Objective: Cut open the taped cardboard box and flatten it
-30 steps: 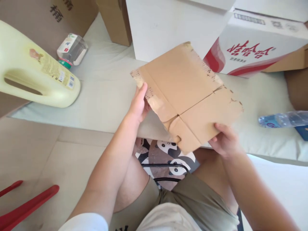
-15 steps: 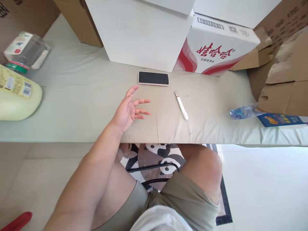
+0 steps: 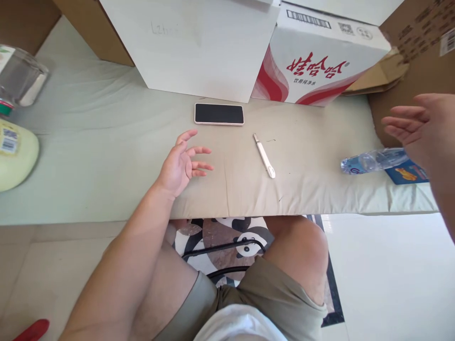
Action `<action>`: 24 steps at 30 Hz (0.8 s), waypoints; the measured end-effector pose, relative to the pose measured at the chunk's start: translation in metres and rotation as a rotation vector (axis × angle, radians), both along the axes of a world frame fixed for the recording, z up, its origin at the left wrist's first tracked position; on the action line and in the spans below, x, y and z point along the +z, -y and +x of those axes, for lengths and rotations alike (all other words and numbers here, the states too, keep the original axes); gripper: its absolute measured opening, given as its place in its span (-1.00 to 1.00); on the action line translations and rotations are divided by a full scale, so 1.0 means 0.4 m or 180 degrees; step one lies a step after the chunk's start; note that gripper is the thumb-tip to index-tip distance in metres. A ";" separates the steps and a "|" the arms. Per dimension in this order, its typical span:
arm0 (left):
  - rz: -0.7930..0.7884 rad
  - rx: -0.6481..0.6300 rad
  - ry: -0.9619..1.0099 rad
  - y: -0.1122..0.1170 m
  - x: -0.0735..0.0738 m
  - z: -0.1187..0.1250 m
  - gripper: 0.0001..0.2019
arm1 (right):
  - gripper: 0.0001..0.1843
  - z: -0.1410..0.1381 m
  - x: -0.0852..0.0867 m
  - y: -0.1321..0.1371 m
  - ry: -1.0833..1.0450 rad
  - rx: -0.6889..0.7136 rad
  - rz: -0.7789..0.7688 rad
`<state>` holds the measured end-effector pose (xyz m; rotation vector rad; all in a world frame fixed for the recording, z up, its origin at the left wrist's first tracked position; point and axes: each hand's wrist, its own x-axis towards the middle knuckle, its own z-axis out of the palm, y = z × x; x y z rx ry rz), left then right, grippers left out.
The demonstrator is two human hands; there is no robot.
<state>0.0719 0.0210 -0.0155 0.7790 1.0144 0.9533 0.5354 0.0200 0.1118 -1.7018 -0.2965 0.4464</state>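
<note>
My left hand (image 3: 183,163) hovers open over the pale cushioned surface (image 3: 106,156), fingers spread and empty. A black phone (image 3: 219,114) lies face up just beyond it. To its right lies a white utility knife (image 3: 264,155). My right hand (image 3: 421,125) is raised at the far right, fingers stretched out, holding nothing. It is above a plastic water bottle (image 3: 373,160) lying on its side and in front of a brown cardboard box (image 3: 419,52).
A white box (image 3: 199,42) and a red-and-white printed carton (image 3: 320,61) stand at the back. A yellow jug (image 3: 14,156) and a clear jar (image 3: 19,76) lie at the far left. A blue packet (image 3: 403,173) sits by the bottle. A panda stool (image 3: 227,234) shows below.
The flattened cardboard piece I held in both hands went off to the right and is gone from view. Both hands are now empty and open. The phone and knife became visible.
</note>
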 end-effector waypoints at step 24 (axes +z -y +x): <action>-0.0033 0.1189 0.0627 0.044 0.030 -0.192 -0.78 | -0.80 -0.864 -0.108 -0.154 0.1610 0.3847 -0.0934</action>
